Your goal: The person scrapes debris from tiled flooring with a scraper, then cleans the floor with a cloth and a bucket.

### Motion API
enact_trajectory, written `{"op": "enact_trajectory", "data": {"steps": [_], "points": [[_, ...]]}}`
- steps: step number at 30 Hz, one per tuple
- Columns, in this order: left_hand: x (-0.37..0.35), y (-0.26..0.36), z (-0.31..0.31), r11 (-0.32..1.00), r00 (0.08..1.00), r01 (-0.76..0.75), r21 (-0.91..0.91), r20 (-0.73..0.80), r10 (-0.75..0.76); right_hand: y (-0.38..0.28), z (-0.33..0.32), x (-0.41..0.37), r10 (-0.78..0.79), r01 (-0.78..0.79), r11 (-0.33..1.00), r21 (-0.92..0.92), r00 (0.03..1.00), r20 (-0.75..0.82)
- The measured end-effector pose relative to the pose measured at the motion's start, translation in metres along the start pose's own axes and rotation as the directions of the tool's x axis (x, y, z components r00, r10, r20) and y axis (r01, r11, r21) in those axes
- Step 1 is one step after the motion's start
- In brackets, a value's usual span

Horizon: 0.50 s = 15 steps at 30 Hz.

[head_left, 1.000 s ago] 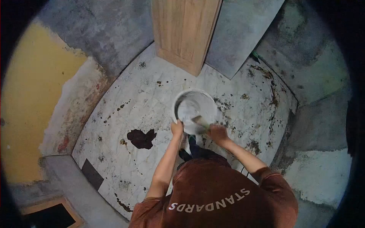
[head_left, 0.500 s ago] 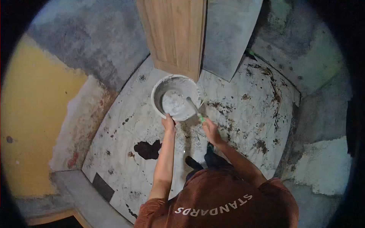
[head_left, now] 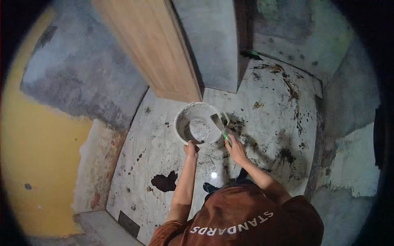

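Observation:
My left hand (head_left: 191, 148) grips the near rim of a round white bucket (head_left: 179, 130), with the thumb over the edge. Pale grey-white paste (head_left: 199, 130) lies at the bottom of the bucket. My right hand (head_left: 235, 148) is closed around the green handle of a putty knife (head_left: 217, 121). Its metal blade is at the bucket's right rim, tilted up and to the left. Whether the blade touches the rim is hard to tell.
A wooden door panel (head_left: 156, 53) and a grey panel (head_left: 211, 45) stand beyond the bucket. A dark cloth (head_left: 164, 181) lies on the stained floor (head_left: 262, 110). Patchy walls rise left and right, the left one partly yellow (head_left: 45, 156).
The putty knife has moved from over the paste to the bucket's right rim. The view has shifted, and bucket and hands appear lower in it. Both hands keep their hold.

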<state>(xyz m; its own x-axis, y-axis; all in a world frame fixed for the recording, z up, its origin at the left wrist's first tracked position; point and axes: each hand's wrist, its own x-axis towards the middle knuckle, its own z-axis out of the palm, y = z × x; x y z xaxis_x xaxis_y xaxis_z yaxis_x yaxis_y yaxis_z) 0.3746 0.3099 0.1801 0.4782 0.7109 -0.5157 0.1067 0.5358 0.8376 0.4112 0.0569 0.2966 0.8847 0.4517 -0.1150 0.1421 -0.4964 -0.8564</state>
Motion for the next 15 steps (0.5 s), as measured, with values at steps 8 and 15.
{"op": "enact_trajectory", "data": {"steps": [8,15], "points": [[0.019,-0.032,0.146,0.965,0.976,0.158,-0.211,0.179,-0.121,0.161,-0.090,-0.041,-0.321,0.107,0.670,-0.734,0.934,-0.156],[-0.034,-0.023,0.236,0.993,0.966,0.062,-0.096,0.257,-0.036,0.077,-0.158,0.010,0.413,-0.232,0.573,0.786,0.910,-0.032]]}}
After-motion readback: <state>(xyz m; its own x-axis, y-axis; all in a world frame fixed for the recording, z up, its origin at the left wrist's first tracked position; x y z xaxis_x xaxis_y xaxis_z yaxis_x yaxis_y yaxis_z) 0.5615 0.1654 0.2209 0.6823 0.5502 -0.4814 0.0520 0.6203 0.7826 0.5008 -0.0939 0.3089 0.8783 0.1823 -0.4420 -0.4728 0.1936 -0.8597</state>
